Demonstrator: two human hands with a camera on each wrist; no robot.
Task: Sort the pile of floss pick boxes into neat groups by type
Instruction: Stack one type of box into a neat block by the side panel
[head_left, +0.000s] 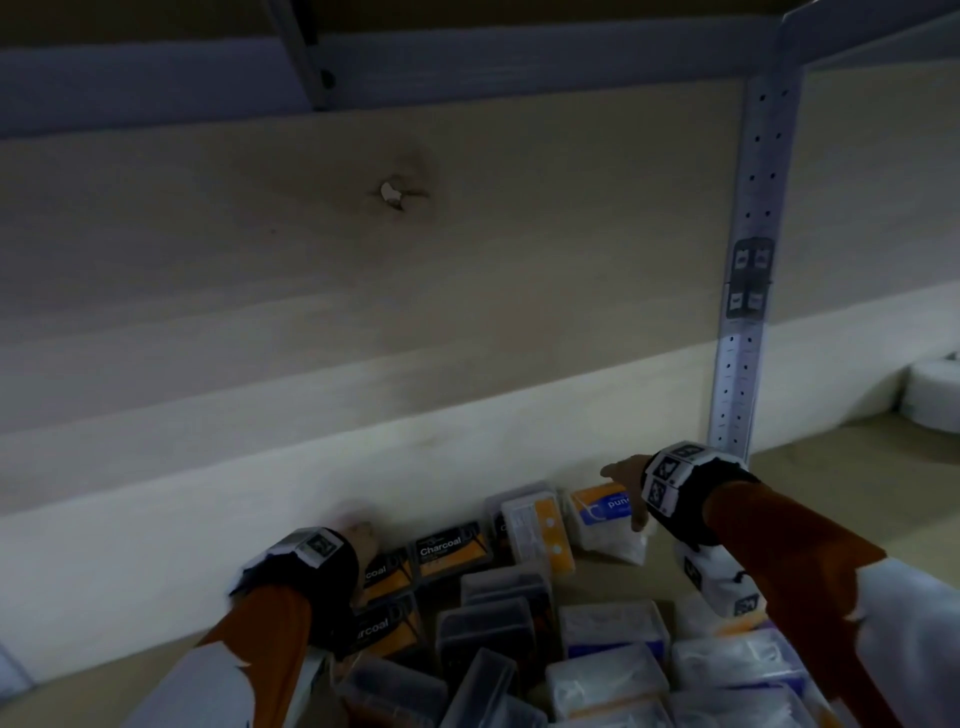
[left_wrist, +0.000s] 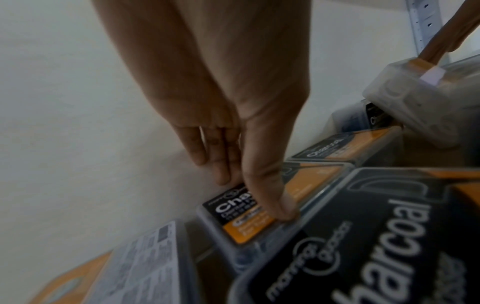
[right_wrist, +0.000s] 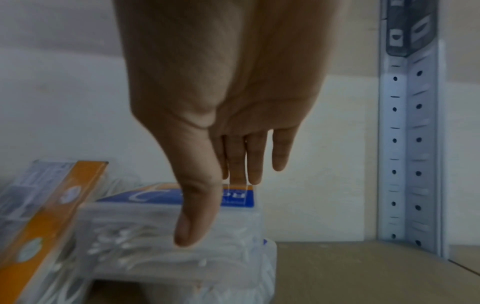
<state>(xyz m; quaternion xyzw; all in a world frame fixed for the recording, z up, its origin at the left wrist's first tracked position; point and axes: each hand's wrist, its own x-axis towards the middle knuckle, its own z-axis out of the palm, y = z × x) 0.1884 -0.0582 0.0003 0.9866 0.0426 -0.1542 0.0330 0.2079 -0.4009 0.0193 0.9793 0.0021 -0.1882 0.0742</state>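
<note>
A heap of floss pick boxes lies on a wooden shelf (head_left: 810, 467) against the back wall. My left hand (head_left: 361, 535) (left_wrist: 254, 195) pinches a black-and-orange Charcoal box (left_wrist: 241, 224) lying at the wall, fingers on its far edge and thumb on its near edge. Two more Charcoal boxes (head_left: 452, 551) (head_left: 384, 629) lie beside it. My right hand (head_left: 631, 493) (right_wrist: 215, 209) grips a clear box of white picks with a blue-and-orange label (head_left: 608, 519) (right_wrist: 182, 246), thumb on the near side, fingers over the far top edge. That box is tilted.
A box (head_left: 540, 530) stands on its side between the two hands. Dark clear boxes (head_left: 498, 613) and white-pick boxes (head_left: 613, 629) crowd the shelf front. A perforated metal post (head_left: 743, 322) rises right of my right hand. White rolls (head_left: 935, 395) sit beyond it.
</note>
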